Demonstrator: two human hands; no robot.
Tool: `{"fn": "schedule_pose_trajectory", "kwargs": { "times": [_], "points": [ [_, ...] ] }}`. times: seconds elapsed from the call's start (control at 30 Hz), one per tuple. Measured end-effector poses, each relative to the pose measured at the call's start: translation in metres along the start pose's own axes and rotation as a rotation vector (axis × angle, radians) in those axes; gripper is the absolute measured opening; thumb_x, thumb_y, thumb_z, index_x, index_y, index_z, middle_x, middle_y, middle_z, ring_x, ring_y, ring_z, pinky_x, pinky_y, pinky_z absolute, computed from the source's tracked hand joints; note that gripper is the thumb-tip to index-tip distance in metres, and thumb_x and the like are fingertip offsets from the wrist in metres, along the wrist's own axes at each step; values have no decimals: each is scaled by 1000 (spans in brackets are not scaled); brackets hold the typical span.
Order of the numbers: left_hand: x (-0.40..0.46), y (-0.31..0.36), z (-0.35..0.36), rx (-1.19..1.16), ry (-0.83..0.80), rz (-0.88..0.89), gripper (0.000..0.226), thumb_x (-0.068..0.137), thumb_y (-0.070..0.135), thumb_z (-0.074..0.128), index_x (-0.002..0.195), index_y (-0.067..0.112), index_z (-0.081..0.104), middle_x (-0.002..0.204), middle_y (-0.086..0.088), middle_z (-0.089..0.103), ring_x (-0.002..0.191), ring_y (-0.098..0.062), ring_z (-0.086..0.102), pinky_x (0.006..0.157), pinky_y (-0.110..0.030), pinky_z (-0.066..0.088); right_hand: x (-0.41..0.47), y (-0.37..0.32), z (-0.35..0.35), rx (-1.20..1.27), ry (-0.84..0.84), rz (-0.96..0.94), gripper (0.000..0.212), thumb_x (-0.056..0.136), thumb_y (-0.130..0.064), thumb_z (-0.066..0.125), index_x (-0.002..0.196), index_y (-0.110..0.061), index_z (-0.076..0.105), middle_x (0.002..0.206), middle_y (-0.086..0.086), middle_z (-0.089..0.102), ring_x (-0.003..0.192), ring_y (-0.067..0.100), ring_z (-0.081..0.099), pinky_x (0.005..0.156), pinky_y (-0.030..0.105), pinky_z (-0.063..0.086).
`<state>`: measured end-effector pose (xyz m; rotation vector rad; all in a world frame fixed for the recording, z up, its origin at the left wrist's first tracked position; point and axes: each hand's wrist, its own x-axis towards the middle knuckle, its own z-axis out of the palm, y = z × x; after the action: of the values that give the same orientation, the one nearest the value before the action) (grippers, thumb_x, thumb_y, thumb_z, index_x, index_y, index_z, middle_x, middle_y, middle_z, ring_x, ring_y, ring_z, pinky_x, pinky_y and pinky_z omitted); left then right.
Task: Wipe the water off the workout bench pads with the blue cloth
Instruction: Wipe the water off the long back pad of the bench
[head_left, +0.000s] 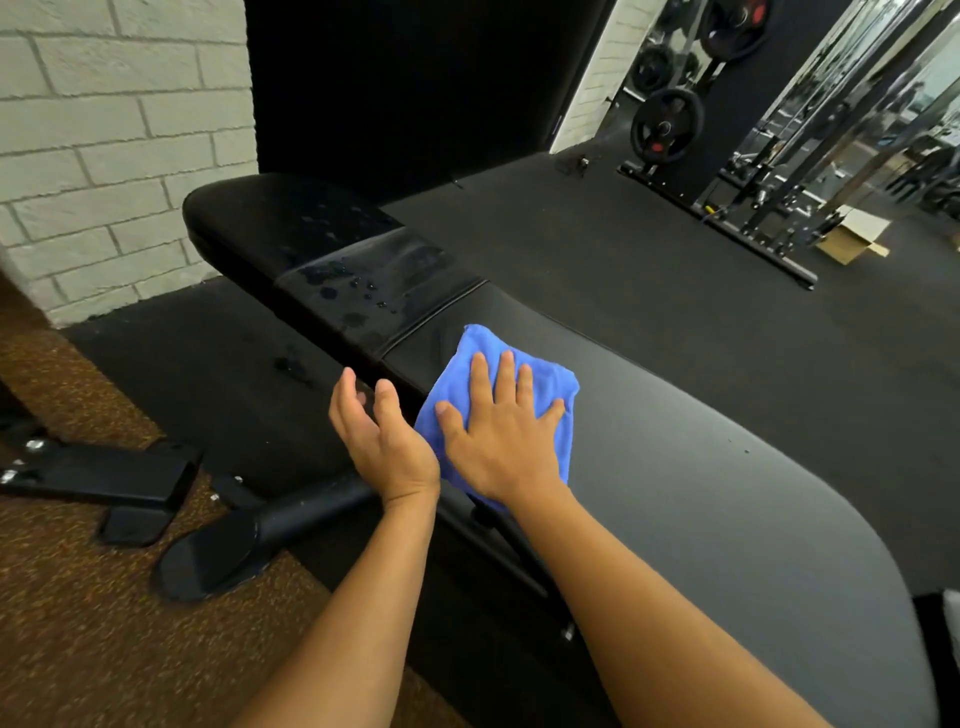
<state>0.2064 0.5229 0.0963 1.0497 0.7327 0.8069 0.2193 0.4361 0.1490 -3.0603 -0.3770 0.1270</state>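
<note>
Her right hand (501, 426) presses flat, fingers spread, on the blue cloth (550, 384) at the near pad's (701, 467) far end, droplets (363, 291) lying straight beyond the fingertips along the bench's length, left hand (382, 431) loose beside

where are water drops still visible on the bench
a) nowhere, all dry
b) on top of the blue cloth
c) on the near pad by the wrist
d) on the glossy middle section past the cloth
d: beads of water sit on the glossy middle section, beyond the blue cloth pressed flat under the right hand.
</note>
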Motion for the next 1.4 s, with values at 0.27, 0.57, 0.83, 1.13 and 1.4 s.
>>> {"fn": "schedule_pose_trajectory", "kwargs": {
  "times": [0.27, 0.57, 0.83, 1.13, 1.4],
  "points": [
    [-17, -2, 3, -50, 12, 14, 59, 91, 36, 46, 144, 10, 53, 145, -6, 50, 126, -16, 56, 84, 0, 37, -16, 4, 4, -12, 15, 3, 69, 101, -57, 22, 160, -30, -3, 168, 6, -10, 154, 29, -11, 113, 73, 1],
    [-15, -8, 13, -55, -69, 173, 65, 87, 39, 48, 142, 4, 54, 139, -14, 50, 122, -28, 54, 97, -20, 45, 77, 9, -8, 125, -49, 156, 73, 97, -67, 18, 160, -34, 2, 169, 4, -10, 154, 29, -13, 108, 77, -9],
    [-4, -15, 15, -65, -46, 206, 60, 89, 35, 50, 139, 3, 55, 129, -10, 50, 116, -31, 54, 96, -28, 47, 142, 13, -14, 92, -29, 226, 80, 91, -75, 16, 159, -35, 7, 169, 4, -2, 154, 31, -5, 107, 78, -6],
    [-10, -15, -1, -56, -90, 189, 57, 90, 36, 50, 139, 6, 56, 137, -11, 55, 122, -24, 57, 104, -33, 47, 129, 18, -13, 101, -18, 168, 84, 89, -79, 19, 159, -36, 7, 169, 2, -3, 155, 29, -6, 110, 75, -6],
    [-29, -9, 1, -83, -55, 131, 54, 91, 30, 52, 139, 7, 56, 138, -4, 55, 127, -20, 56, 99, -20, 45, 65, 28, -6, 113, -22, 104, 84, 90, -78, 20, 160, -34, 4, 169, 2, -10, 154, 27, -12, 111, 74, -8]
  ]
}}
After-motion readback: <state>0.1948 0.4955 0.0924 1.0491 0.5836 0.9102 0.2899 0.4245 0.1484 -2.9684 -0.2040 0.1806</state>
